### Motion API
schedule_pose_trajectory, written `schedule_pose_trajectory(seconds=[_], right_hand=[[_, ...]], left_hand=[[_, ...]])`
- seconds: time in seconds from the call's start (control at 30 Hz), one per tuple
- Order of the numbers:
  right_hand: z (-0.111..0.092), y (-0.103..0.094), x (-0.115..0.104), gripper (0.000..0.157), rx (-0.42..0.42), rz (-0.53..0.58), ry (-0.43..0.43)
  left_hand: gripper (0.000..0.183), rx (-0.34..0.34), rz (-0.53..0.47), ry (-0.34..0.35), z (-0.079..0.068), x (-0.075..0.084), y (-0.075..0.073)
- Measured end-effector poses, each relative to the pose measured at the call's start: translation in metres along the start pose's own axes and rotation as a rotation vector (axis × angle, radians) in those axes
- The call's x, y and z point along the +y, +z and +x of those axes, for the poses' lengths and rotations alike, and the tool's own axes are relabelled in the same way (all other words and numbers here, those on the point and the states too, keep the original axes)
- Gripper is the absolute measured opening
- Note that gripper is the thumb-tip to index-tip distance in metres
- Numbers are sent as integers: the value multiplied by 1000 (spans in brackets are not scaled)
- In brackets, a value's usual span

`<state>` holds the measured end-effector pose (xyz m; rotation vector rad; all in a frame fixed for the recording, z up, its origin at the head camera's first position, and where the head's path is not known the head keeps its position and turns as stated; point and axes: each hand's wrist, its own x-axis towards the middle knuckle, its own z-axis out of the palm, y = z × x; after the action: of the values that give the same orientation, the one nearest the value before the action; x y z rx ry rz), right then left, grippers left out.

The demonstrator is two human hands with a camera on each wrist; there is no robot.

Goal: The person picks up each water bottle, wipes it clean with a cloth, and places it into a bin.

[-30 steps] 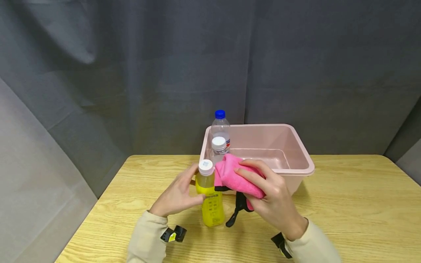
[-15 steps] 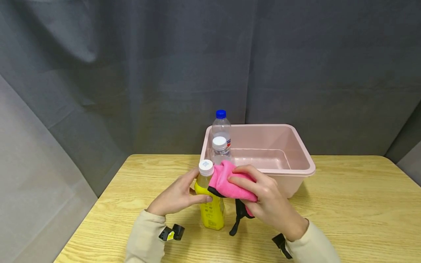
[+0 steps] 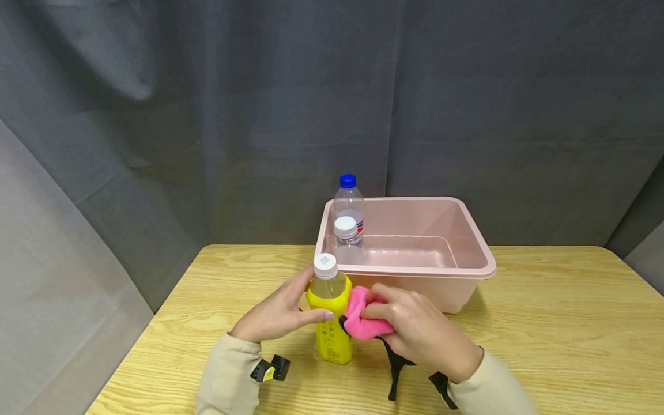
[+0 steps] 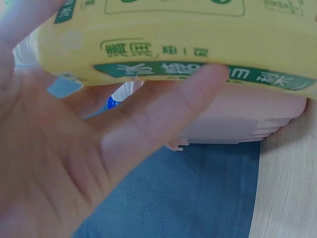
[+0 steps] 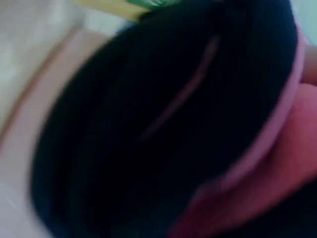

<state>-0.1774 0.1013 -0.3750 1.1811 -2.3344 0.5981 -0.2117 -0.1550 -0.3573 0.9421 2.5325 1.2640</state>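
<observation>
A drink bottle [image 3: 333, 339] with a yellow label and white cap stands upright on the table in front of the tub. My left hand [image 3: 275, 314] grips it from the left, thumb across the front and other fingers behind. Its green-printed label [image 4: 168, 29] fills the top of the left wrist view. My right hand [image 3: 422, 325] holds a bunched pink cloth [image 3: 360, 323] with black edging against the bottle's right side. A black strap [image 3: 395, 372] dangles from the cloth. In the right wrist view the cloth [image 5: 267, 183] is blurred, and its dark part covers most of the picture.
A pink plastic tub [image 3: 415, 272] sits behind the hands. Inside its left end stand a white-capped clear bottle [image 3: 346, 248] and a blue-capped bottle [image 3: 347, 199]. The wooden table [image 3: 560, 334] reaches back to a grey curtain [image 3: 290, 127].
The right hand has brought the cloth down from near the bottle's neck to its right side, and the strap now hangs lower. The left hand's thumb has come further over the bottle's front.
</observation>
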Motion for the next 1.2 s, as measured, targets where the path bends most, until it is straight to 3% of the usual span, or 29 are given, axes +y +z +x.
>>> schedule_pose_trajectory(seconds=[0.13, 0.23, 0.5, 0.67, 0.8, 1.07, 1.2], right_hand=[[-5, 21, -2, 37, -268, -17, 63], [-7, 35, -3, 35, -370, -27, 74], [-9, 35, 3, 41, -382, -4, 82], [-7, 29, 5, 41, -398, -1, 81], [-3, 20, 1, 42, -300, -33, 68], [6, -3, -9, 42, 191, -16, -12], [8, -9, -11, 46, 380, 49, -38]], left_hand=[[87, -29, -21, -18, -1, -1, 2], [91, -46, -16, -25, -1, 0, 2], [94, -94, -32, -8, -1, 0, 2], [88, -121, -135, -92, -1, 0, 2], [82, -123, -175, -134, -1, 0, 2], [84, -120, -174, -135, -1, -1, 2], [86, -118, -176, -130, -2, -2, 1]])
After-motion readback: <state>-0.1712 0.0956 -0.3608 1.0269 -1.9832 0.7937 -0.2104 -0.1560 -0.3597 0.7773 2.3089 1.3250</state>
